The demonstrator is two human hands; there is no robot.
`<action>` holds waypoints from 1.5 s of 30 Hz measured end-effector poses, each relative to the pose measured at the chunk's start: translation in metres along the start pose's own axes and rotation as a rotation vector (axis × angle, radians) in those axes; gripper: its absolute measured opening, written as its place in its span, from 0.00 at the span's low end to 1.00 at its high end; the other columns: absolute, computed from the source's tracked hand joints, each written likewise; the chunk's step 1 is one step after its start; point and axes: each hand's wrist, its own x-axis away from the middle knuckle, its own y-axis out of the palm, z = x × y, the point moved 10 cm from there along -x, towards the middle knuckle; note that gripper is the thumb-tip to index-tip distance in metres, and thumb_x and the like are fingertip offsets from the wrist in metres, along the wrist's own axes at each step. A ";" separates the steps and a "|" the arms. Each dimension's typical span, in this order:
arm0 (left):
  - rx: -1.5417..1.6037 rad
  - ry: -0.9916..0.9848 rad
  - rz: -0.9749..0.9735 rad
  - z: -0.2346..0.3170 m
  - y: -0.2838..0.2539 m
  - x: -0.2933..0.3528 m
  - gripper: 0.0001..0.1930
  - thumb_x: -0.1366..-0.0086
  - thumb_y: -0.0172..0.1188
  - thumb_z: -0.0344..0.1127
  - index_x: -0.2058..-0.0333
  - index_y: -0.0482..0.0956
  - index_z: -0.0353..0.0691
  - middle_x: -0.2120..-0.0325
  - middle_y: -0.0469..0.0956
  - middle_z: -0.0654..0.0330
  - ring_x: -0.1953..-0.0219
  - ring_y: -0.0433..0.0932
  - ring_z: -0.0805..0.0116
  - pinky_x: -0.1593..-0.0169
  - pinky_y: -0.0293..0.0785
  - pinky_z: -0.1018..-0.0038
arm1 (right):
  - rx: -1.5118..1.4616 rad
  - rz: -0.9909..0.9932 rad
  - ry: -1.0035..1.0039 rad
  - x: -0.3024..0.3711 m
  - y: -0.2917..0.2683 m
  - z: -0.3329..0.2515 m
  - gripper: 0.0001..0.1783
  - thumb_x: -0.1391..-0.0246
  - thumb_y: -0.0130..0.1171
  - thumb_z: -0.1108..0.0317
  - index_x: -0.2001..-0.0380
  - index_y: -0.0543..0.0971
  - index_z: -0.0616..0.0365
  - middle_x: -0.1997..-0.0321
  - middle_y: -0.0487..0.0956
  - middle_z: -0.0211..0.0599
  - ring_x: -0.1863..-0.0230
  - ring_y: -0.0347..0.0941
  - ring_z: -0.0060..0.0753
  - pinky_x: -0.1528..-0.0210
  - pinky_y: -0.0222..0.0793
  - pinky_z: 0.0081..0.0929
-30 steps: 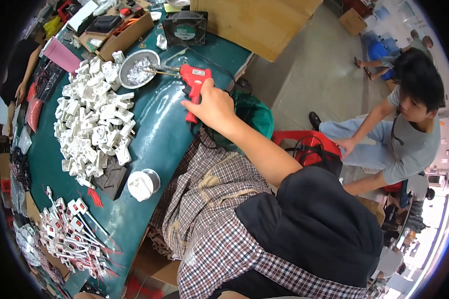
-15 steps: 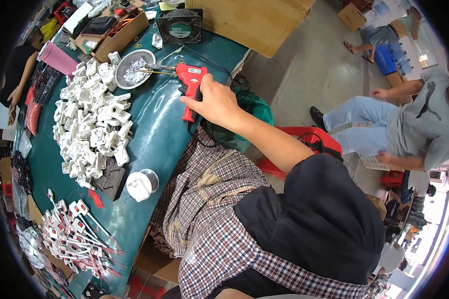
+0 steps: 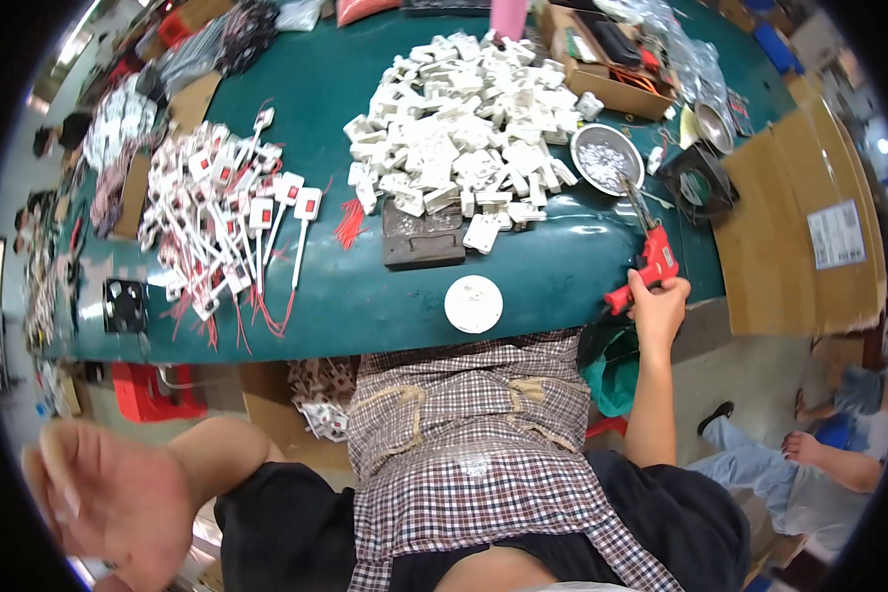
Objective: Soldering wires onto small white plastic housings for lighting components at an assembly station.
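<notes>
My right hand point(image 3: 658, 314) is wrapped round the grip of a red soldering gun point(image 3: 661, 252). The gun's metal tip points away from me and reaches the rim of a round metal bowl point(image 3: 579, 158) holding small whitish bits. At the lower left, off the table, my left hand point(image 3: 118, 503) is raised with its palm showing, its fingers loosely bent and nothing in them. A big heap of white plastic housings point(image 3: 454, 128) lies left of the bowl. Nearer to me stand a dark block point(image 3: 422, 242) and a white spool point(image 3: 474, 304).
White wired pieces with red parts point(image 3: 227, 197) are heaped on the green table point(image 3: 365, 311) at left, near a small black fan point(image 3: 125, 306). Another fan point(image 3: 696, 183) and a large cardboard box point(image 3: 799, 237) stand at right. A co-worker's legs point(image 3: 750, 469) show at lower right.
The view has swung left and levelled out. My left hand has come into sight at the lower left. My right hand still holds the soldering gun by the bowl.
</notes>
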 end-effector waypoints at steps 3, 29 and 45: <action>-0.102 -0.260 -0.004 -0.036 -0.010 0.028 0.24 0.36 0.53 0.48 0.47 0.75 0.40 0.57 0.76 0.51 0.61 0.66 0.64 0.63 0.64 0.73 | -0.380 -0.012 0.092 -0.019 0.011 0.034 0.29 0.51 0.77 0.62 0.60 0.65 0.57 0.70 0.71 0.30 0.78 0.70 0.21 0.82 0.67 0.19; -1.296 -1.061 -0.514 -0.208 -0.067 0.252 0.05 0.36 0.63 0.27 0.61 0.82 0.38 0.65 0.83 0.59 0.66 0.83 0.65 0.63 0.78 0.70 | -1.332 -0.759 0.074 0.096 0.031 -0.097 0.35 0.55 0.56 0.78 0.40 0.62 0.59 0.52 0.65 0.41 0.59 0.66 0.28 0.56 0.69 0.25; -1.741 -1.152 -0.580 -0.242 -0.155 0.260 0.11 0.40 0.70 0.39 0.64 0.81 0.40 0.69 0.83 0.62 0.68 0.82 0.62 0.64 0.75 0.64 | -0.983 -0.691 -0.098 0.137 0.024 -0.095 0.32 0.60 0.51 0.77 0.46 0.64 0.62 0.62 0.69 0.41 0.78 0.64 0.22 0.72 0.65 0.23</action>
